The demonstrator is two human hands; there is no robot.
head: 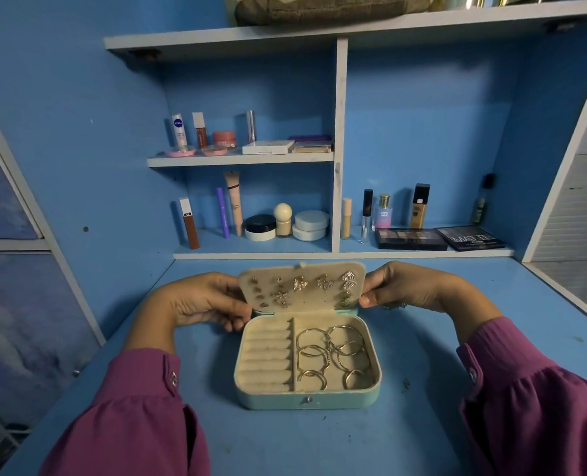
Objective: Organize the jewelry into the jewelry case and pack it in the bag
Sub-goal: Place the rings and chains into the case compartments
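On the blue desk (422, 438), directly in front of the person, the mint jewelry case (307, 398) lies open with its lid (302, 286) propped upright; the left hand (202, 300) pinches the lid's left edge and the right hand (408, 286) pinches its right edge, fingers curled round it. Earrings (323, 281) are pinned across the lid's lining, and gold hoops (333, 352) lie loose in the right compartment, beside the ribbed ring rolls (268, 355). The likeliest trouble, I judge, is in shutting the lid: the hoops overlap in a heap and could stand proud of the rim, stopping the clasp or getting bent, while a sharp swing might shake an earring off its lining. The case's long axis runs left to right across the desk, hinge on the far side, snap (308, 399) facing the person. The brown bag (319, 8) sits well apart on the top shelf
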